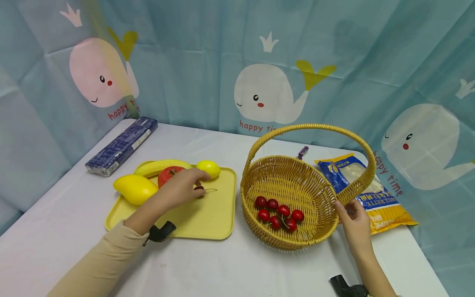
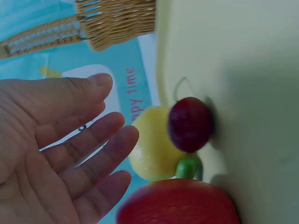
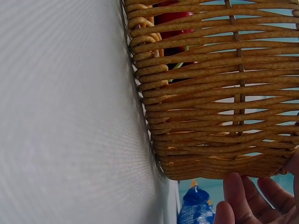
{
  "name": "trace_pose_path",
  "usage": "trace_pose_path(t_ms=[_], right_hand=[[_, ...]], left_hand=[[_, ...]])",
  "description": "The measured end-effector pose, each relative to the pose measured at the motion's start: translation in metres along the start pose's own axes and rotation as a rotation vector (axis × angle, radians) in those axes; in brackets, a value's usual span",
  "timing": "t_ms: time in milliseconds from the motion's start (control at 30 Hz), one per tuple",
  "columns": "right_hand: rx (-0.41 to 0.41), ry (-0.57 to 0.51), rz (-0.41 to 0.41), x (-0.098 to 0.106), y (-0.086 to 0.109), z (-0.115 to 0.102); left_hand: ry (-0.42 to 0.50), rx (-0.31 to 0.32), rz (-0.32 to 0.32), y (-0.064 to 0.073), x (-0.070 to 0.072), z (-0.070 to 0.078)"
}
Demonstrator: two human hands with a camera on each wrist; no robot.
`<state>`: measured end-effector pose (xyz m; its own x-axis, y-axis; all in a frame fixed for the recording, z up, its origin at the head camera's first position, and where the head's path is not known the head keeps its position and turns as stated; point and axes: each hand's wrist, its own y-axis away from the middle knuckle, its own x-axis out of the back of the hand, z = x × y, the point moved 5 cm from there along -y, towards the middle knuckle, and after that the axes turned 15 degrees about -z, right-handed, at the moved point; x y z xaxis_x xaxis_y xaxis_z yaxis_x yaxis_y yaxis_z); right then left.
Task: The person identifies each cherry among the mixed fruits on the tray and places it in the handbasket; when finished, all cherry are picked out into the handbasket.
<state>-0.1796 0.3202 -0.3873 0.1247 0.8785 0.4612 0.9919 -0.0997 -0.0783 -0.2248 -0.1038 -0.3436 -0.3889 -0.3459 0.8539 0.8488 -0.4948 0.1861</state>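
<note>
Above the yellow tray point(image 1: 219, 225), my left hand point(image 1: 183, 185) hangs with fingers loosely bent. The left wrist view shows it apart from a dark red cherry point(image 2: 190, 124) with a thin stem, which lies on the tray. Close by are a lemon point(image 1: 209, 168), a red apple point(image 1: 168, 174), a banana point(image 1: 159, 166) and a yellow mango point(image 1: 135, 189). My right hand point(image 1: 354, 222) grips the right rim of a wicker basket point(image 1: 256, 231), its thumb at the rim near the handle's foot. Several red cherries point(image 1: 283, 210) lie inside the basket.
A blue plastic-wrapped pack point(image 1: 122, 146) lies at the back left of the white table. Behind the basket is a purple wrapped candy point(image 1: 303, 152). A blue and yellow food bag point(image 1: 378, 202) lies right of the basket, and a whale-print curtain point(image 1: 193, 74) hangs behind.
</note>
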Motion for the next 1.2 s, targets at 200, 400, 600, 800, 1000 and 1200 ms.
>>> trace_pose_path(t_ms=[200,400,600,800,1000,1200], right_hand=[[0.000,-0.001,0.001,0.000,0.000,0.001],[0.006,-0.003,-0.003,0.001,-0.001,0.000],[0.004,-0.026,0.006,0.000,0.000,0.001],[0.004,-0.041,0.002,-0.001,-0.001,0.001],[-0.001,-0.028,-0.009,0.000,-0.001,0.002],[-0.009,-0.012,-0.010,0.000,-0.001,0.002]], left_hand=[[-0.117,0.048,-0.030,-0.007,-0.008,-0.001],[-0.254,0.055,-0.024,-0.013,-0.012,-0.001],[-0.413,0.026,-0.028,-0.020,-0.016,0.002],[-0.489,-0.008,-0.024,-0.024,-0.021,0.002],[-0.542,-0.035,-0.029,-0.022,-0.024,0.003],[-0.400,-0.049,-0.065,-0.021,-0.022,0.005]])
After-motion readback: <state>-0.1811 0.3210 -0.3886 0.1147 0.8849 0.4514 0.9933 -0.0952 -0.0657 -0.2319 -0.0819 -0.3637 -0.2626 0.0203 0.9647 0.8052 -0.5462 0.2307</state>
